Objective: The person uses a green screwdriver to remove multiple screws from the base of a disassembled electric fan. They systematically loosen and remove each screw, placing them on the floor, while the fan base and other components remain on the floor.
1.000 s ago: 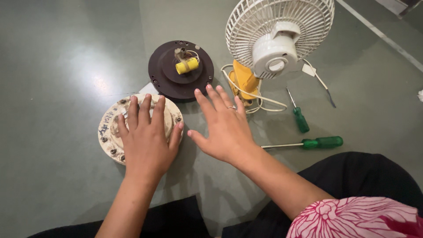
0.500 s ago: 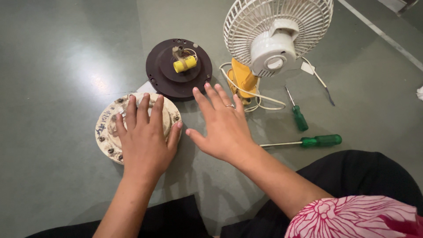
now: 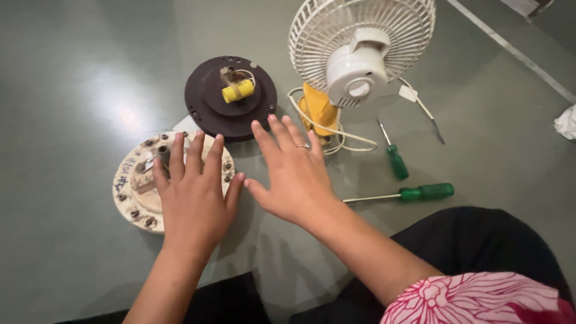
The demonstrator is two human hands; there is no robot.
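My left hand [image 3: 193, 195] lies flat, fingers spread, on a round cream-coloured disc [image 3: 131, 191] with bolts around its rim. My right hand [image 3: 292, 174] hovers open just right of it, fingers apart, a ring on one finger, holding nothing. Beyond the fingertips sits a dark brown round disc [image 3: 210, 102] with a yellow cylinder [image 3: 238, 91] on its hub. A small white table fan [image 3: 360, 48] stands behind, with a yellow part [image 3: 317, 107] and white cord at its foot.
Two green-handled screwdrivers [image 3: 414, 193] [image 3: 395, 157] lie on the grey-green floor right of my right hand. A thin tool with a white tag [image 3: 420, 105] rests further back. Crumpled white paper [image 3: 566, 122] is at the right edge. My dark-clothed legs fill the bottom.
Both hands stay almost where they were; the left remains on the cream disc, the right open beside it. The view has shifted slightly.
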